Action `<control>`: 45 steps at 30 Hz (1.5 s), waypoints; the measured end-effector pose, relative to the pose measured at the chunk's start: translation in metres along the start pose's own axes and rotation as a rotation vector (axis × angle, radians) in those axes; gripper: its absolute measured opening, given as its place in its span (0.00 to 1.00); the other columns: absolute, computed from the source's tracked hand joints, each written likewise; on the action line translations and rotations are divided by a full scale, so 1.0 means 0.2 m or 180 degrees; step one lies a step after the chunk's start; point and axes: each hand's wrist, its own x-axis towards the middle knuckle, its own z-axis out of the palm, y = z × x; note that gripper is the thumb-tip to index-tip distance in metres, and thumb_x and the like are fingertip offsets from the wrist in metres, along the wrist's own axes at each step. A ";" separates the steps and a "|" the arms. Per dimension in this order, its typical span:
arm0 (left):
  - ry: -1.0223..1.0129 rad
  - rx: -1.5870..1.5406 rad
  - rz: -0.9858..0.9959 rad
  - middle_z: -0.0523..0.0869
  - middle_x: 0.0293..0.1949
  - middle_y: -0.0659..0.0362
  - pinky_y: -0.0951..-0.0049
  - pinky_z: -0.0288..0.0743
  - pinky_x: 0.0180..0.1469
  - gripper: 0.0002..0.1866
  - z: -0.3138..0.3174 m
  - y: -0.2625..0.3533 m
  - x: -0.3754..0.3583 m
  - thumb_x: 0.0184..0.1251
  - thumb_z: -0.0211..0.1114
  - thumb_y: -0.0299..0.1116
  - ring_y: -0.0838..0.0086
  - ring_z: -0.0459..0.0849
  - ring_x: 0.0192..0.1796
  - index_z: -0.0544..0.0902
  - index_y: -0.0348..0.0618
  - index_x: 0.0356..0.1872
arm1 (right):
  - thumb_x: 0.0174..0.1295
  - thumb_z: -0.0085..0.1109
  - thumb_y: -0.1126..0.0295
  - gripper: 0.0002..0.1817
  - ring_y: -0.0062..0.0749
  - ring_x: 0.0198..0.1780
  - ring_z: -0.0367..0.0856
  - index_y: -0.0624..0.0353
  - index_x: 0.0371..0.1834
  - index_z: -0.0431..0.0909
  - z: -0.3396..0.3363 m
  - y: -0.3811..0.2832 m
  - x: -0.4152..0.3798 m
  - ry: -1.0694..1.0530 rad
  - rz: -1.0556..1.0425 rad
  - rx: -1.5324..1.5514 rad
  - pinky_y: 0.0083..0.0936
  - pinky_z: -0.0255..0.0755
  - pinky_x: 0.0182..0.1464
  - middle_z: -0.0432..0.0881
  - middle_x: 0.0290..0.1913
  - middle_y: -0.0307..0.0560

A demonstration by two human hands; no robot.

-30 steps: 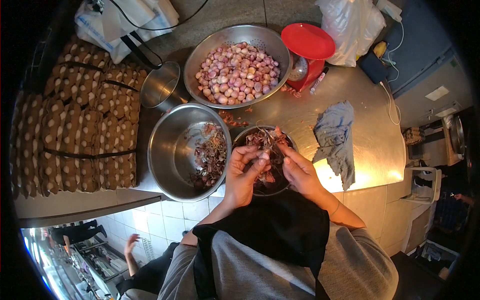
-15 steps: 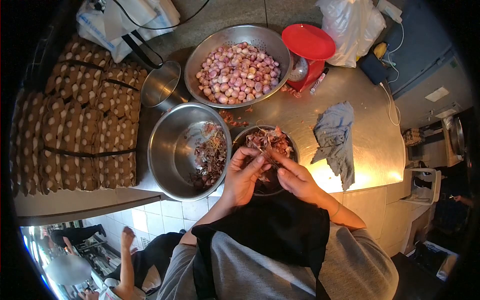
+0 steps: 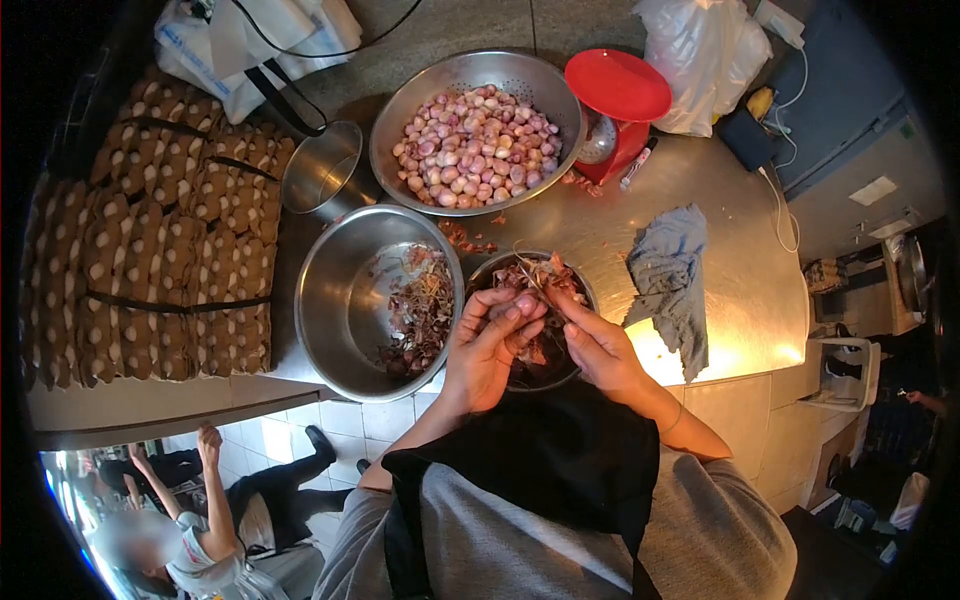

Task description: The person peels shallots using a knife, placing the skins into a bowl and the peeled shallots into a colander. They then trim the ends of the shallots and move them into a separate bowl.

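My left hand (image 3: 484, 350) is closed round a small pinkish shallot (image 3: 524, 303), held above a metal bowl (image 3: 590, 290) of reddish skins. My right hand (image 3: 600, 350) is beside it, its fingers closed at the shallot, on something thin that I cannot make out. To the left, a larger steel bowl (image 3: 325, 300) has dry skins and roots (image 3: 420, 310) along its right side. Behind them stands a perforated metal colander (image 3: 390, 170) full of peeled shallots (image 3: 480, 145).
A red scale (image 3: 618, 85) and a marker (image 3: 637, 168) stand behind. A grey cloth (image 3: 672, 280) lies right. Egg trays (image 3: 150, 240) are stacked left, beside a metal pot (image 3: 322, 170). Another person (image 3: 210, 540) is at lower left.
A pinkish shallot now shows between my fingers, and my hands have shifted slightly. The other person at lower left has moved leftward, with both arms raised.
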 end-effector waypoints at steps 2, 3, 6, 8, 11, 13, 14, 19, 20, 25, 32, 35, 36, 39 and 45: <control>-0.0011 0.0029 0.0022 0.78 0.42 0.56 0.69 0.74 0.50 0.10 -0.01 -0.01 0.00 0.61 0.54 0.22 0.71 0.78 0.46 0.71 0.43 0.43 | 0.64 0.42 0.69 0.23 0.30 0.64 0.56 0.64 0.62 0.56 0.01 -0.01 -0.01 -0.0045 -0.0048 -0.0144 0.22 0.48 0.63 0.62 0.62 0.49; -0.0010 0.0032 0.0046 0.78 0.42 0.57 0.69 0.74 0.50 0.10 -0.02 -0.02 0.00 0.61 0.54 0.22 0.72 0.78 0.46 0.71 0.44 0.43 | 0.64 0.42 0.69 0.23 0.30 0.64 0.57 0.64 0.62 0.56 0.01 -0.02 -0.01 -0.0079 -0.0133 -0.0382 0.21 0.50 0.62 0.62 0.62 0.49; -0.0004 0.0069 0.0066 0.77 0.41 0.59 0.71 0.73 0.49 0.09 -0.02 -0.03 0.00 0.61 0.54 0.22 0.74 0.77 0.45 0.70 0.46 0.42 | 0.64 0.42 0.69 0.23 0.33 0.63 0.60 0.65 0.61 0.57 0.01 0.01 0.01 -0.0134 -0.0700 -0.1021 0.22 0.53 0.61 0.63 0.61 0.51; 0.0002 0.0132 0.0011 0.77 0.42 0.60 0.71 0.73 0.49 0.09 -0.02 -0.04 0.00 0.61 0.54 0.22 0.76 0.76 0.45 0.70 0.47 0.41 | 0.64 0.41 0.69 0.22 0.34 0.62 0.63 0.64 0.61 0.58 0.02 0.01 0.01 -0.0081 -0.0742 -0.1254 0.22 0.55 0.59 0.65 0.60 0.51; -0.0095 0.0122 -0.0058 0.77 0.42 0.60 0.72 0.71 0.49 0.09 -0.02 -0.05 0.00 0.61 0.54 0.22 0.76 0.76 0.45 0.70 0.47 0.41 | 0.64 0.41 0.69 0.22 0.35 0.58 0.68 0.63 0.61 0.58 0.00 0.02 0.01 -0.0020 -0.0755 -0.1499 0.23 0.61 0.56 0.67 0.58 0.52; -0.0106 0.0064 -0.0072 0.77 0.42 0.60 0.72 0.71 0.50 0.09 -0.02 -0.04 0.00 0.61 0.54 0.22 0.76 0.76 0.45 0.69 0.47 0.40 | 0.64 0.42 0.69 0.22 0.35 0.57 0.69 0.63 0.61 0.59 0.01 0.02 0.00 0.0020 -0.0309 -0.0755 0.22 0.62 0.55 0.69 0.57 0.52; -0.0108 0.0036 -0.0079 0.77 0.42 0.60 0.72 0.71 0.50 0.09 -0.02 -0.04 0.00 0.61 0.54 0.22 0.76 0.76 0.45 0.69 0.47 0.40 | 0.64 0.42 0.69 0.22 0.34 0.57 0.68 0.63 0.61 0.59 0.01 0.01 0.00 0.0011 -0.0035 -0.0469 0.22 0.61 0.55 0.69 0.57 0.52; -0.0107 -0.0025 -0.0026 0.77 0.42 0.59 0.72 0.72 0.49 0.08 -0.04 -0.06 0.01 0.61 0.53 0.22 0.75 0.77 0.45 0.70 0.46 0.40 | 0.65 0.41 0.68 0.21 0.29 0.50 0.71 0.63 0.60 0.59 0.02 0.00 -0.01 -0.0008 0.0040 -0.0505 0.19 0.62 0.52 0.73 0.50 0.49; -0.0092 -0.0050 -0.0020 0.77 0.42 0.59 0.72 0.72 0.49 0.08 -0.05 -0.06 0.01 0.62 0.53 0.22 0.74 0.77 0.45 0.70 0.46 0.40 | 0.65 0.41 0.68 0.21 0.26 0.45 0.72 0.63 0.61 0.59 0.02 0.00 -0.01 -0.0003 -0.0185 -0.0679 0.17 0.63 0.47 0.74 0.45 0.46; -0.0230 -0.0145 -0.0136 0.78 0.42 0.57 0.73 0.73 0.49 0.08 -0.05 -0.06 0.01 0.62 0.52 0.21 0.72 0.78 0.44 0.70 0.45 0.41 | 0.66 0.39 0.68 0.21 0.12 0.21 0.58 0.61 0.61 0.59 0.02 0.02 0.00 0.0034 -0.0143 -0.0079 0.09 0.53 0.24 0.66 0.26 0.32; -0.0220 -0.0055 -0.0154 0.77 0.45 0.55 0.69 0.71 0.52 0.10 -0.04 -0.04 0.01 0.62 0.51 0.20 0.70 0.77 0.47 0.70 0.45 0.42 | 0.66 0.38 0.67 0.22 0.10 0.20 0.53 0.59 0.63 0.57 -0.03 0.05 0.01 0.0229 -0.0136 0.0576 0.08 0.48 0.22 0.65 0.27 0.29; -0.0186 0.0022 -0.0176 0.76 0.46 0.56 0.68 0.71 0.52 0.11 -0.04 -0.04 0.01 0.62 0.51 0.20 0.70 0.76 0.48 0.69 0.44 0.45 | 0.66 0.39 0.67 0.23 0.10 0.22 0.53 0.58 0.64 0.55 0.00 0.00 0.02 0.0409 -0.0232 0.0341 0.07 0.49 0.23 0.69 0.36 0.31; -0.0161 0.0104 -0.0157 0.76 0.47 0.56 0.69 0.71 0.52 0.12 -0.03 -0.03 0.01 0.62 0.51 0.20 0.70 0.76 0.48 0.69 0.43 0.45 | 0.66 0.39 0.67 0.23 0.10 0.23 0.53 0.58 0.64 0.54 0.01 0.00 0.01 0.0461 -0.0247 0.0245 0.07 0.49 0.24 0.70 0.39 0.32; -0.0140 0.0260 -0.0098 0.75 0.47 0.57 0.70 0.71 0.52 0.13 -0.03 -0.03 0.01 0.62 0.51 0.21 0.72 0.76 0.48 0.69 0.42 0.48 | 0.65 0.41 0.67 0.23 0.09 0.24 0.54 0.57 0.64 0.56 -0.02 0.05 0.00 -0.0022 0.0090 0.0407 0.07 0.51 0.24 0.71 0.46 0.35; -0.0165 0.0334 -0.0004 0.75 0.47 0.56 0.72 0.71 0.52 0.14 -0.03 -0.03 0.01 0.62 0.51 0.21 0.73 0.75 0.48 0.67 0.41 0.49 | 0.65 0.41 0.67 0.22 0.11 0.20 0.56 0.59 0.62 0.58 0.02 0.01 0.00 0.0006 0.0072 0.0220 0.08 0.52 0.22 0.69 0.27 0.30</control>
